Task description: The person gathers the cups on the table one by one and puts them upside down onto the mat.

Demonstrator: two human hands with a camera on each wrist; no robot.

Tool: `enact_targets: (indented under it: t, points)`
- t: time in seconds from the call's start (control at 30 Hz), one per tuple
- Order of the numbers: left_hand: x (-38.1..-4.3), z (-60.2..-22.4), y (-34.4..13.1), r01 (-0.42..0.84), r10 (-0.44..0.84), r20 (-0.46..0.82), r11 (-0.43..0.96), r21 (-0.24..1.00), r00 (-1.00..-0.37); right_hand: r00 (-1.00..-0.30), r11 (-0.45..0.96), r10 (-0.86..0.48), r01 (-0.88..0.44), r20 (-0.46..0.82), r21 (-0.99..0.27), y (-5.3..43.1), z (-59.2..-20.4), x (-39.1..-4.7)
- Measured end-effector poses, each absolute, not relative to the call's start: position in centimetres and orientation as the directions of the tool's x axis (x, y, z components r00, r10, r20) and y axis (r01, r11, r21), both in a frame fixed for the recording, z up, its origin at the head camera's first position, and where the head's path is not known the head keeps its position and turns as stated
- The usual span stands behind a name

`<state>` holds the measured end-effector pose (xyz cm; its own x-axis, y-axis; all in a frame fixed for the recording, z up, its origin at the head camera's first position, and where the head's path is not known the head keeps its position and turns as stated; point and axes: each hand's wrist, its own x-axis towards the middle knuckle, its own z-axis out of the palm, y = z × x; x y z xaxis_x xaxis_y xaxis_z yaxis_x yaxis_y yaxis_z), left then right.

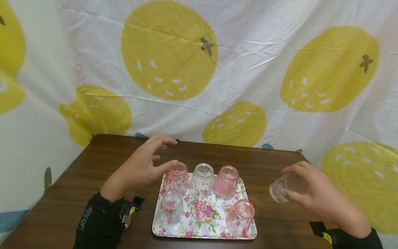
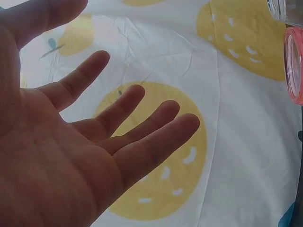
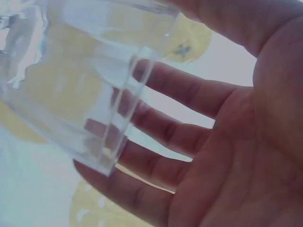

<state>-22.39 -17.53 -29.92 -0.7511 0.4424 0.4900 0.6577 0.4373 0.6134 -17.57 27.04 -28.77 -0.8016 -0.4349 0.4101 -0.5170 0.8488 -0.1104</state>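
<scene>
My right hand (image 1: 314, 190) holds a clear glass (image 1: 278, 189) tilted above the table, right of the tray. In the right wrist view the fingers (image 3: 170, 132) lie along one side of this clear glass (image 3: 71, 80), and the thumb is at its upper edge. My left hand (image 1: 141, 164) hovers with spread fingers by the tray's back left corner, holding nothing. Its thumb overlaps a pink glass (image 1: 177, 181) in the head view; contact cannot be told. The flowered tray (image 1: 199, 230) also bears a clear glass (image 1: 203, 180) and a pink glass (image 1: 226, 183) at the back.
At the tray's front stand another clear glass (image 1: 172, 207) on the left and a pink glass (image 1: 240, 218) on the right. The tray lies on a dark wooden table (image 1: 105, 155). A lemon-patterned cloth (image 1: 242, 79) hangs behind it. Something small is half hidden beneath the left sleeve.
</scene>
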Motion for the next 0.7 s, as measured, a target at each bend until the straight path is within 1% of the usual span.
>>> enact_targets:
  t: [0.23, 0.43, 0.57, 0.7]
  points:
    - [-22.2, -30.0, -17.3, 0.661, 0.435, 0.501, 0.427, 0.617, -0.748, -0.736, 0.803, -0.455, -0.583, 0.502, -0.127, 23.3, -26.7, -17.9]
    - [-22.0, -30.1, -17.1, 0.665, 0.409, 0.526, 0.408, 0.625, -0.745, -0.635, 0.709, -0.482, -0.688, 0.604, -0.157, 20.8, -26.4, -18.9]
    - [-22.0, -30.1, -16.8, 0.677, 0.403, 0.546, 0.388, 0.625, -0.735, -0.608, 0.638, -0.463, -0.734, 0.644, -0.234, 19.4, -26.8, -19.5]
    - [-22.0, -29.9, -16.5, 0.676, 0.407, 0.542, 0.38, 0.631, -0.735, -0.612, 0.558, -0.439, -0.76, 0.658, -0.334, 18.3, -27.5, -20.0]
